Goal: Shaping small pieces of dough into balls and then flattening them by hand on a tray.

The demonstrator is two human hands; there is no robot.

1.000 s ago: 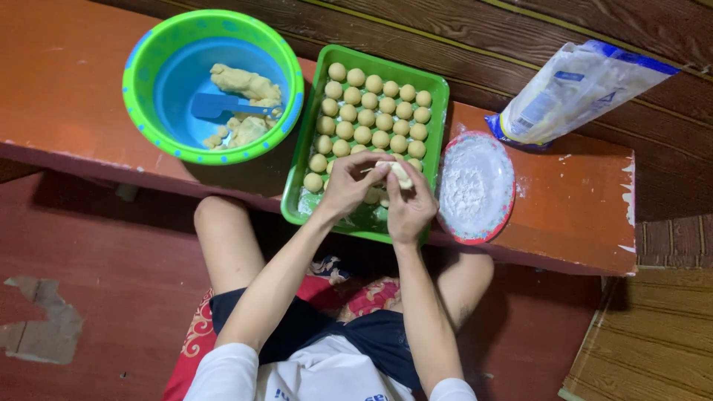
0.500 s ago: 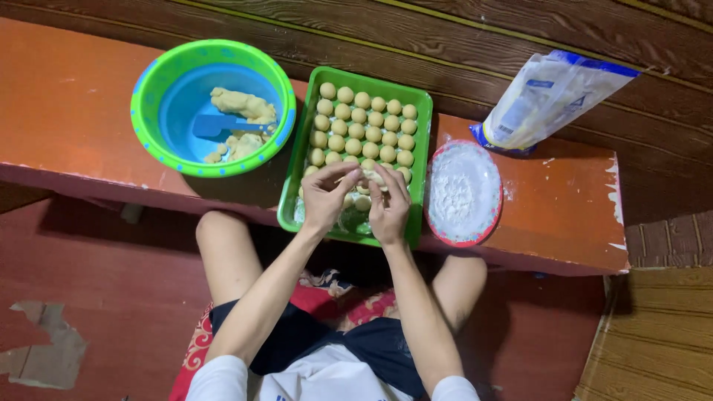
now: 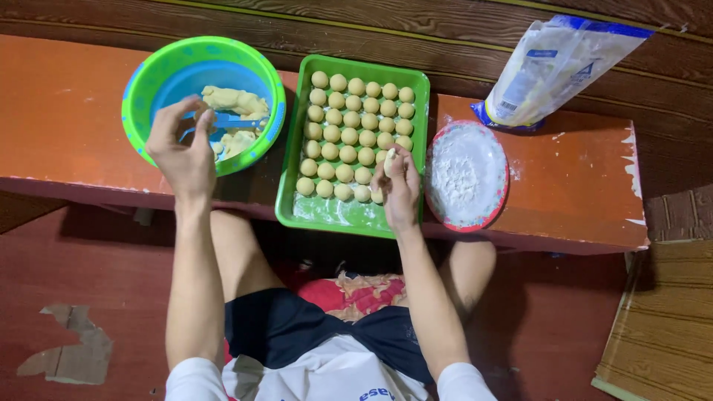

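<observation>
Head view: right hand (image 3: 399, 180) grip clamps a dough ball (image 3: 389, 161); left hand (image 3: 182, 148) grip apart over bowl (image 3: 141, 82).

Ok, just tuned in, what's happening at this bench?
A person sits at an orange bench. The right hand holds a dough ball over a green tray lined with rows of dough balls. The left hand reaches into a green and blue bowl holding dough. A flour plate and flour bag sit to the right.
</observation>
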